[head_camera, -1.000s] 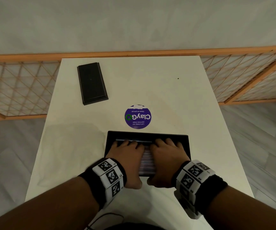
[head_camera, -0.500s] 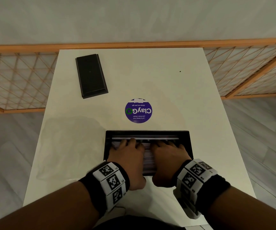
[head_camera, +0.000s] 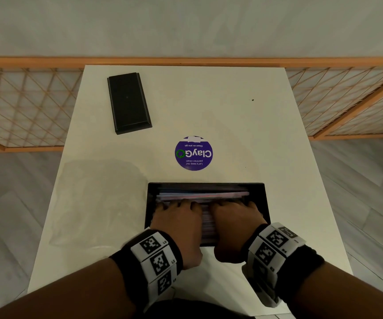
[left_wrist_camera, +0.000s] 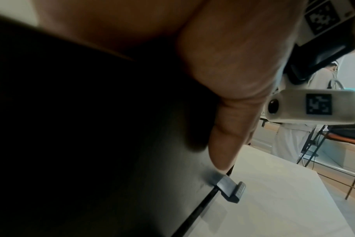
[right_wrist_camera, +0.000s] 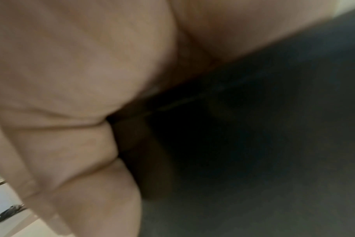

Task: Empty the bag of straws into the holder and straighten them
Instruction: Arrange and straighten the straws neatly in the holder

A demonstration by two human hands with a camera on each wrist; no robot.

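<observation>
both flat hands, left hand [head_camera: 176, 223] and right hand [head_camera: 236, 223], have slid back over the straws [head_camera: 203, 195] (bag [head_camera: 98, 199] emptied), levelling them in the holder [head_camera: 258, 192] at the table's near edge.

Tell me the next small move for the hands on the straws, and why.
Probably sweep both flat hands, left hand and right hand, toward the far wall of the black rectangular holder: the thin pastel straws beyond the fingertips look loosely stacked, with ends uneven.

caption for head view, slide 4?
Both hands, left hand and right hand, flat on straws in black holder.
</observation>
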